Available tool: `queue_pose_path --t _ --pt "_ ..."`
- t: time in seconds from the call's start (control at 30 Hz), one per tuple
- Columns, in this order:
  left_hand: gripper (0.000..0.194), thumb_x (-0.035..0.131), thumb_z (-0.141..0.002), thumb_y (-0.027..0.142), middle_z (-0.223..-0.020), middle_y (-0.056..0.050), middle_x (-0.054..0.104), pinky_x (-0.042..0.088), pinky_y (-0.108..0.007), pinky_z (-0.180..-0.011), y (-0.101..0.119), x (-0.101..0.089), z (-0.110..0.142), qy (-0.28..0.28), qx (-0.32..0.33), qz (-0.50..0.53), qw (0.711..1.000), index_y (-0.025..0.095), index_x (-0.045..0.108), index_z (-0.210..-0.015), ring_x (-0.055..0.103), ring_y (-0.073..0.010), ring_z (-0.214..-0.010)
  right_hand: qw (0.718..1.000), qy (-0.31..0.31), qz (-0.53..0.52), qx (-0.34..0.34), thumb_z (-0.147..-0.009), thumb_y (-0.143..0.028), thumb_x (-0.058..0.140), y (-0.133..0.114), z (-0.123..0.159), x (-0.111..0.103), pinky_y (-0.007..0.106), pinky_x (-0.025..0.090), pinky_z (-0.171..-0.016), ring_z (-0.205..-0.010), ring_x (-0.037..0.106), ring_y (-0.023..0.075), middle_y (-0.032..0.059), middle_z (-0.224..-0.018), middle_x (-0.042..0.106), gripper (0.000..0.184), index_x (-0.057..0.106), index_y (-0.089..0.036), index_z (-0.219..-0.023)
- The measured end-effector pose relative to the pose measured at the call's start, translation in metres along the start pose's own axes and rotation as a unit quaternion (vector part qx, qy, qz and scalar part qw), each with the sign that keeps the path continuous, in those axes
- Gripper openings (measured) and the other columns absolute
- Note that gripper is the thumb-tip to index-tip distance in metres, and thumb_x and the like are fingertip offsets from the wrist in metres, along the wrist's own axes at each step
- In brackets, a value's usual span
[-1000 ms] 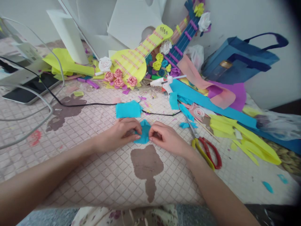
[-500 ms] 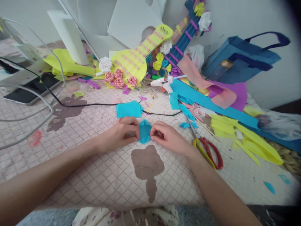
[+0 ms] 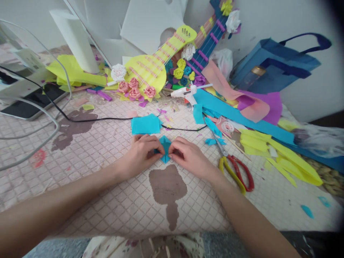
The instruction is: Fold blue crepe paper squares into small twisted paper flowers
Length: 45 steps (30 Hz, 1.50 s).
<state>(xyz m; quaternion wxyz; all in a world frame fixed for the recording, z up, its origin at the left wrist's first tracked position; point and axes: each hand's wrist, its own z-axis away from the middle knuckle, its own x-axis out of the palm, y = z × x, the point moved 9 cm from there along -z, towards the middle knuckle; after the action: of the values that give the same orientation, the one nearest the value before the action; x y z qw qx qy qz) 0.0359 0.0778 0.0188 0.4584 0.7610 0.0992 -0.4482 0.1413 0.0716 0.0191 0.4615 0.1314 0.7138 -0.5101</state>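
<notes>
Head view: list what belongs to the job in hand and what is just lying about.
Belongs to the job: creased blue paper, between left hand and right hand; probably the blue rectangle just beyond and the scissors.
Apparently just lying about: dark-screened device, yellow guitar, blue bag, glue gun.

your bare left forearm (image 3: 67, 197) slants in from the lower left, and your bare right forearm (image 3: 247, 204) from the lower right, converging near the middle of the view. your left hand (image 3: 142, 154) has its knuckles up and fingers bent, thumb and forefinger pinched together, pointing right. your right hand (image 3: 189, 156) mirrors it, fingers curled inward, thumb beneath the forefinger in a pinch, pointing left. the two sets of fingertips face each other, level, with a narrow gap between.
</notes>
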Motion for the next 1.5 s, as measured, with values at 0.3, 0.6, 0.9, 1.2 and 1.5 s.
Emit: queue_pose_path --t 0.3,0.6,0.9,1.2,1.5 --pt "0.007 0.057 -0.083 0.024 -0.090 -0.002 0.061 0.032 -0.041 -0.086 -0.0030 -0.0023 0.0013 0.020 -0.005 -0.018 1.000 0.022 0.062 -0.088 0.051 -0.0213 -0.091 1.000 0.002 0.016 -0.008 -0.086 -0.015 0.054 -0.0041 0.0001 0.0026 0.026 0.039 -0.069 -0.078 0.052 0.0128 0.0011 -0.090 0.053 0.006 0.053 -0.020 -0.082" --pt "0.005 0.058 -0.082 0.023 -0.088 -0.004 0.056 0.035 -0.041 -0.084 -0.0042 -0.0023 0.0011 0.012 -0.025 -0.036 0.999 0.019 0.061 -0.080 0.048 -0.0224 -0.091 1.000 -0.005 0.004 0.003 -0.085 -0.014 0.056 -0.0014 -0.0005 0.0013 0.025 0.038 -0.066 -0.073 0.049 0.0109 -0.0001 -0.086 0.049 0.009 0.051 -0.018 -0.079" --pt "0.004 0.060 -0.082 0.023 -0.091 -0.004 0.058 0.034 -0.042 -0.085 -0.0057 -0.0012 0.0014 0.018 -0.023 -0.032 0.999 0.020 0.061 -0.083 0.049 -0.0229 -0.092 1.000 0.008 0.025 0.017 -0.085 -0.017 0.056 0.0006 -0.0003 0.0068 0.026 0.038 -0.067 -0.077 0.051 0.0127 0.0007 -0.089 0.050 0.007 0.051 -0.020 -0.081" --pt "0.004 0.063 -0.081 0.024 -0.091 -0.003 0.058 0.032 -0.042 -0.086 -0.0065 -0.0004 0.0015 0.020 -0.020 -0.032 0.999 0.020 0.062 -0.083 0.050 -0.0223 -0.092 0.999 0.008 0.036 0.020 -0.085 -0.017 0.055 0.0015 -0.0011 0.0085 0.027 0.040 -0.069 -0.077 0.051 0.0135 0.0015 -0.090 0.051 0.006 0.051 -0.020 -0.081" --pt "0.008 0.056 -0.084 0.023 -0.092 -0.003 0.060 0.033 -0.041 -0.086 -0.0066 -0.0025 0.0009 0.005 -0.014 -0.006 1.000 0.019 0.061 -0.079 0.051 -0.0207 -0.090 1.000 -0.001 0.002 -0.005 -0.084 -0.015 0.054 -0.0014 0.0002 0.0026 0.026 0.038 -0.066 -0.074 0.050 0.0121 0.0008 -0.088 0.051 0.006 0.052 -0.020 -0.081"
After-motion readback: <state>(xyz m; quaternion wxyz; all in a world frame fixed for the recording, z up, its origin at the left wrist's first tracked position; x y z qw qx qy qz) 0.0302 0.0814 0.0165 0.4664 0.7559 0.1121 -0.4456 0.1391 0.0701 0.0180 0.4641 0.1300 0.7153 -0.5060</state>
